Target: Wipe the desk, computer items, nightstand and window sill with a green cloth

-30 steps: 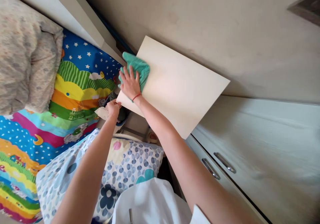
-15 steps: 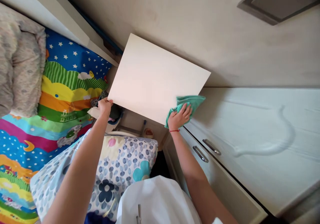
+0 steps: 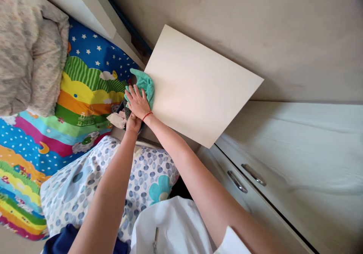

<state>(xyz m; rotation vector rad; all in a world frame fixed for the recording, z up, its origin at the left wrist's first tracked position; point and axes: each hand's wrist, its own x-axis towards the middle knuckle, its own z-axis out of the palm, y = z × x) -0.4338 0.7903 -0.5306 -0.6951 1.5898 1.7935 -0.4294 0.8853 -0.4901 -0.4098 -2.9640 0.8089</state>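
A white rectangular board (image 3: 201, 84) stands tilted against the wall, its flat face toward me. My left hand (image 3: 134, 124) is closed at the board's lower left corner; the grip is partly hidden under my right wrist. Just above it, my right hand (image 3: 138, 102) presses a green cloth (image 3: 145, 82) over the board's left edge. The right fingers are stretched across the cloth, which bunches around them, and the thumb is hidden. A red string bracelet (image 3: 147, 115) circles my right wrist.
On the right is a white cabinet (image 3: 297, 140) with two metal handles (image 3: 253, 174). A dotted pillow (image 3: 82, 182) lies below my arms. A colourful mat (image 3: 85, 95) and a crumpled quilt (image 3: 28, 50) are on the left. Crumpled paper (image 3: 117, 120) sits beside my left hand.
My right hand has carried the green cloth from the board's lower right side across to its left edge, beside my left hand. The view has shifted slightly.
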